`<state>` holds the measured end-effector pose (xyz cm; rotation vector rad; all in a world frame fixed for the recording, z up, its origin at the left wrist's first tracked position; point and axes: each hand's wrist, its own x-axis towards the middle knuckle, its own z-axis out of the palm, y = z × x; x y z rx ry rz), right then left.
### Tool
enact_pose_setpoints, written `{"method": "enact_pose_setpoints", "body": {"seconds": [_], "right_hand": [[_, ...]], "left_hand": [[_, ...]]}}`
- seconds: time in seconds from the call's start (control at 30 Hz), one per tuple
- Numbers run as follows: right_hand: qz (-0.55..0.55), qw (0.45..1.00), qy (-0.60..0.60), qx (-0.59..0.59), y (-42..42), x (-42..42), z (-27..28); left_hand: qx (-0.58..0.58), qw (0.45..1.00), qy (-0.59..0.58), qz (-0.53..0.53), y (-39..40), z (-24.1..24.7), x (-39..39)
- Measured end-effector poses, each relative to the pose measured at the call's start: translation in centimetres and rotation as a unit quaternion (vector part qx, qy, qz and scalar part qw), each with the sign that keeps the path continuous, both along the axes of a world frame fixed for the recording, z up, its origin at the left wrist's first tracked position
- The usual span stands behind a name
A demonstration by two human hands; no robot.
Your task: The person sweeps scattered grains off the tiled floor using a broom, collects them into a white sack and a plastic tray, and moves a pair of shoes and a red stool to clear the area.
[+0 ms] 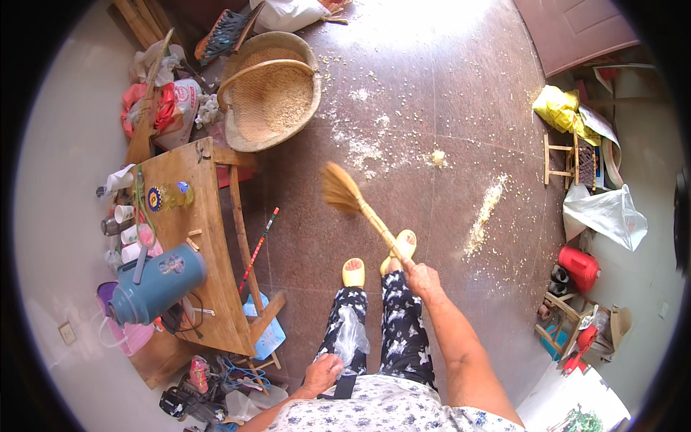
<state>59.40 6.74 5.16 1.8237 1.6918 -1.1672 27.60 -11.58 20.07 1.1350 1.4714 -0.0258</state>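
In my right hand [422,279] is the handle of a straw broom [341,189]. Its bristles fan out over the brown floor, ahead of my yellow slippers [353,273]. My left hand [324,373] is closed around a crumpled clear plastic bag [350,340] that hangs in front of my thigh. Pale grains and powder [365,150] lie scattered beyond the bristles. To the right stretches a narrow streak of yellowish crumbs [485,213], and a small clump [438,157] sits between these two patches.
A large woven basket [316,102] holding grain stands at upper left. Beside it is a wooden table [216,270] with a blue thermos [162,278] and a jar [171,196]. Along the right wall are a small wooden chair [559,159], a plastic bag [604,213] and a red container [579,268].
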Motion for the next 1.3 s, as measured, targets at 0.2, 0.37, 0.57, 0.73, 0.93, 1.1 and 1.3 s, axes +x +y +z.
{"method": "enact_pose_setpoints", "body": {"seconds": [0.2,0.37,0.57,0.73,0.93,1.1,1.3], "right_hand": [[-0.114,0.991,-0.066,0.007,3.0,10.1,-0.2],[-0.185,0.979,-0.082,0.039,3.9,16.1,1.8],[-0.237,0.968,-0.017,0.074,2.7,16.6,4.9],[-0.104,0.993,0.054,0.002,5.4,10.5,5.7],[0.024,0.99,0.142,0.005,12.7,2.5,1.6],[0.024,0.997,0.062,-0.04,17.0,0.5,-2.3],[-0.223,0.974,-0.025,-0.043,16.3,5.1,-0.2]], "left_hand": [[-0.014,0.997,0.027,0.067,1.1,-0.5,1.0],[-0.005,0.996,0.052,0.07,5.3,1.8,3.4],[0.082,0.984,0.146,0.065,10.5,3.1,3.3],[0.148,0.965,0.165,0.141,16.9,1.8,0.2],[0.189,0.954,0.138,0.189,28.6,-0.9,-1.8],[0.2,0.954,0.18,0.13,41.9,-5.6,-5.9],[0.319,0.924,0.187,0.098,56.1,-11.8,-11.7]]}}
